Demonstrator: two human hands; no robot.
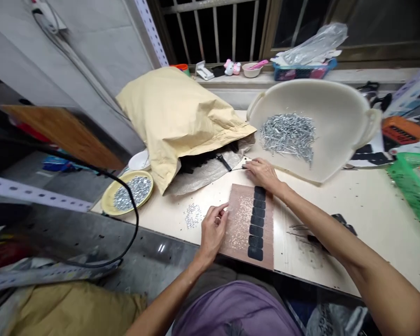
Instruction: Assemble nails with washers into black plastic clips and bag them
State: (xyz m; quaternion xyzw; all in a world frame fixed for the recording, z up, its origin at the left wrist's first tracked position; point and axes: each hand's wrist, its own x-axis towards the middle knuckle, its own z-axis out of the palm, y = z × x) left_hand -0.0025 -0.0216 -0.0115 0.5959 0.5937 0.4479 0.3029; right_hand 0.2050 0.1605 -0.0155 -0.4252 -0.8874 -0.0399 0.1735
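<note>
A brown board [243, 224] lies on the table in front of me, with a column of several black oblong pieces [257, 224] along its right side and a patch of tiny silvery bits on its left. My left hand [213, 231] rests at the board's left edge, fingers curled in a pinch on something too small to name. My right hand [262, 172] reaches past the board's far end, fingers closed near a black part [224, 162] at the mouth of a tan paper sack [177, 116].
A cream plastic tray [339, 116] holds a heap of silver screws [289, 133]. A yellow dish [108, 198] of small metal pieces sits far left. A small pile of silvery bits [192, 217] lies left of the board. A green basket [415, 184] stands right.
</note>
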